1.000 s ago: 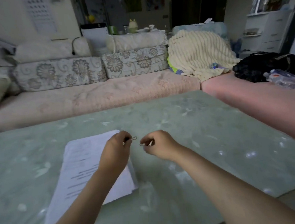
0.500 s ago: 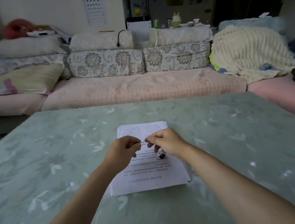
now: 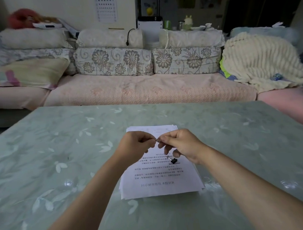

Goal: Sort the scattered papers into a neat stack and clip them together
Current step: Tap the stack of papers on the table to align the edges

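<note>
Pale green worktop (image 3: pixel 60 167), mid-frame: papers (image 3: pixel 159 183) stacked, our left hand (image 3: pixel 137 146) and right hand (image 3: pixel 184 145) pinch a small metal clip (image 3: pixel 157 139), bound next, we judge, for the stack's edge.

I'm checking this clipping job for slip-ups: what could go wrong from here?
The small silver metal clip is pinched between the left hand and right hand above the white printed paper stack; it may slip. The stack's edges look fanned, so clipping now could lock them uneven. The small black binder clip, seemingly loose on the top sheet, might slide off.
</note>
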A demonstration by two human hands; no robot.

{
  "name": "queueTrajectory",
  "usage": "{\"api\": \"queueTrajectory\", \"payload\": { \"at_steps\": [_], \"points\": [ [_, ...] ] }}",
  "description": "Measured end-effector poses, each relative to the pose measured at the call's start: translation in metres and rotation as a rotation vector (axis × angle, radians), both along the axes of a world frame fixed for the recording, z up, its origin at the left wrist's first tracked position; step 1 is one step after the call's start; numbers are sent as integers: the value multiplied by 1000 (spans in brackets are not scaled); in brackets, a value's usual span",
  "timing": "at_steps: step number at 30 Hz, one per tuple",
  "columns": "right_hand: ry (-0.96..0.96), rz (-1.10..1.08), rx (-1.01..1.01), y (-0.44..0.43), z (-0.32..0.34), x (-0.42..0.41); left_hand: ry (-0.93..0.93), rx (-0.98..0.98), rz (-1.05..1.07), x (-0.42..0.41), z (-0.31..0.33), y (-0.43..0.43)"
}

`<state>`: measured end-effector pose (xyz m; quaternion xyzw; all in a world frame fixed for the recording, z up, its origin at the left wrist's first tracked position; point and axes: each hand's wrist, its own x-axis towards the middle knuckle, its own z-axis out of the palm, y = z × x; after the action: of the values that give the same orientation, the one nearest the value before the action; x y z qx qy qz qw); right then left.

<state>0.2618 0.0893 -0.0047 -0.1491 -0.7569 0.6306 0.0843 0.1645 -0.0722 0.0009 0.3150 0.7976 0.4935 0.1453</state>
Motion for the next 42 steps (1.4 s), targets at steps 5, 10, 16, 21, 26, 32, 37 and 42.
{"api": "queueTrajectory", "payload": {
  "at_steps": [5, 10, 16, 21, 26, 32, 37, 42],
  "points": [
    [10, 4, -42, -6, -2, 0, -45, 38, -12, 1, 1, -7],
    [-8, 51, -37, -9, 6, 3, 4, 50, -27, 2, 2, -15],
    [6, -43, 187, -14, 1, 4, 14, 98, -82, 8, -5, -13],
    [-37, -32, -183, -11, 9, 6, 251, 148, -151, 11, -9, -7],
    [-122, 21, -263, -10, 12, 7, 377, 212, -125, 13, -5, -6],
    [-77, -4, -370, -14, 12, 2, -74, 333, -6, 14, -5, -1],
    [26, -3, -436, -22, 9, -3, -512, 603, 39, 14, -3, -2],
    [68, 32, -399, -30, 7, -7, -679, 607, -2, 8, -7, -7]
  ]
}}
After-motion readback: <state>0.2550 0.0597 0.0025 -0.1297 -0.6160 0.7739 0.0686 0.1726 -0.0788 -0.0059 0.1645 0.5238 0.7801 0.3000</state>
